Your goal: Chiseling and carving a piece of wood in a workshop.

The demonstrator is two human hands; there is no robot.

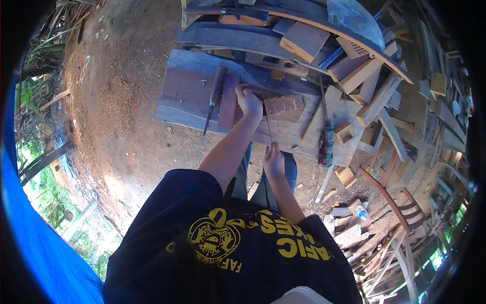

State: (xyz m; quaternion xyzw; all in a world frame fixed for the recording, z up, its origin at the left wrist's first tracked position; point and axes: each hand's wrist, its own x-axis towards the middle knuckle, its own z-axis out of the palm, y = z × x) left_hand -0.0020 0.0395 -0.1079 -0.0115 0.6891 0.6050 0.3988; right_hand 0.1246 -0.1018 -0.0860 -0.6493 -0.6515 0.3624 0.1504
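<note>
My left hand (249, 103) is closed over the edge of a reddish-brown wooden piece (286, 107) that lies on the workbench (185, 93). Light notch-like marks cross that piece to the right of the hand. Below it, my right hand (274, 161) grips the near end of a thin, long metal tool (269, 127). This tool runs away from me, its far end beside my left hand; whether it is a file or a narrow blade I cannot tell. Left of my hands, a chisel-like tool (216, 91) with a dark handle lies across the bench, next to a flat reddish board (229, 101).
Wooden blocks (305, 40) and offcuts are heaped on the bench's far and right sides, under a long curved strip (349, 33). A clear plastic bag (357, 23) lies there. A chair-like wooden frame (397, 202) and scrap wood cover the right ground.
</note>
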